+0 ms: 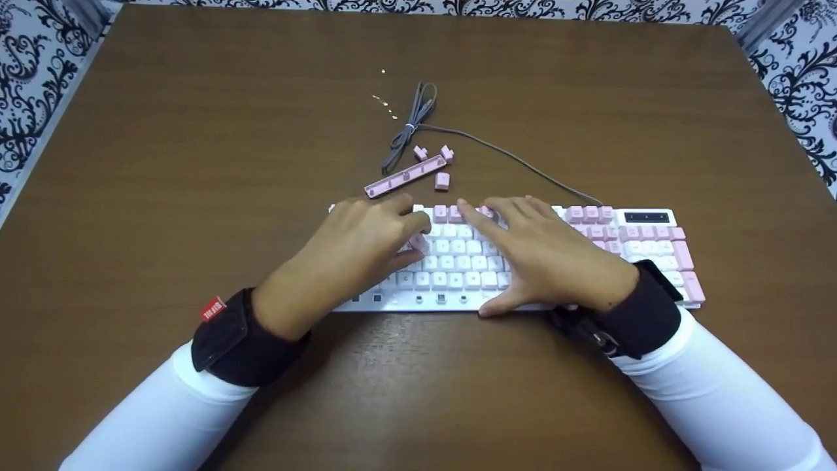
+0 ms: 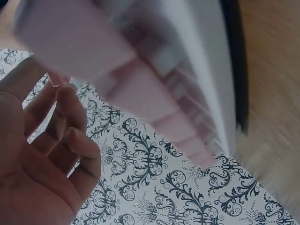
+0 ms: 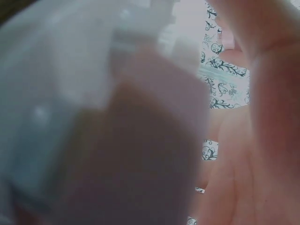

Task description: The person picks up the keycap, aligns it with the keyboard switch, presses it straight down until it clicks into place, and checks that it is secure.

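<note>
A white and pink keyboard [image 1: 458, 263] lies on the table, with bare switches showing along its front row. Above its left half, my left hand [image 1: 366, 235] pinches a small pink keycap [image 1: 419, 244] between thumb and index finger. In the left wrist view that keycap [image 2: 57, 80] sits at the fingertips while the other fingers curl loosely. My right hand [image 1: 556, 252] rests spread over the keyboard's middle, its thumb at the front edge and its fingers reaching the back rows. Nearby keys look large and blurred in the right wrist view.
Behind the keyboard lie a long pink space bar keycap [image 1: 405, 176], turned over, and a small pink keycap [image 1: 442, 181] with two more beside it. A bundled grey cable [image 1: 409, 127] runs to the keyboard's back. Tiny pale bits [image 1: 384, 103] are scattered left of the cable.
</note>
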Demonstrator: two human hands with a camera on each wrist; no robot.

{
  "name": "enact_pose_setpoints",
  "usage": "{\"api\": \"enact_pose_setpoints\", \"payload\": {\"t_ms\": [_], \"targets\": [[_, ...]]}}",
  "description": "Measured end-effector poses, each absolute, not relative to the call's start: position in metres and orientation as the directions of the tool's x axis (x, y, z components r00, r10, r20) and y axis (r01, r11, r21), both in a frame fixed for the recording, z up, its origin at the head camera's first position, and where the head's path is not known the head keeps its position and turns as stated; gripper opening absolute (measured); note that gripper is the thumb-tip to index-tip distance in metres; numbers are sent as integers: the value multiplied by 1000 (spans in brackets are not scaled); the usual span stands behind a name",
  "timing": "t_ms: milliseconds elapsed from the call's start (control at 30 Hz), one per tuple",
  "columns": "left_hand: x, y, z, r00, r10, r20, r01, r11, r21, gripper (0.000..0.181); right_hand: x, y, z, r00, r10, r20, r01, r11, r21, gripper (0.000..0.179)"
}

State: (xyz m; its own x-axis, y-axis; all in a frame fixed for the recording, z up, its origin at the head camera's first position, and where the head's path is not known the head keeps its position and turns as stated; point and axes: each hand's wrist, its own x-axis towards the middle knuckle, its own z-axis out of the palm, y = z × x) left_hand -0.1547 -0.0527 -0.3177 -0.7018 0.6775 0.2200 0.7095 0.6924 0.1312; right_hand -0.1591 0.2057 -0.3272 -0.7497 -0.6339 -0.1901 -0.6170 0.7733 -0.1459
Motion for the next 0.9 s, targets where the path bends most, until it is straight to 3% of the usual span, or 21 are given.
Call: {"api": "enact_pose_setpoints", "payload": {"t_ms": [167,367,633,900], "targets": [[-157,-57,-318,-724,670,161,689,702,178,19,-160,205,-328,-743,-641,-191,-624,767,-150,133],[-160,-59,-320,-713,678,181,701,678,221,9,-160,205,-329,-740,-650,-172,-637,759,-133,136],[-158,-57,-317,-729,673,125,683,702,202,22,-160,206,-329,-741,-649,-172,-636,760,-134,136],[-159,-55,-318,-749,650,129,662,723,199,24,-161,206,-329,-743,-645,-178,-631,764,-137,135]]}}
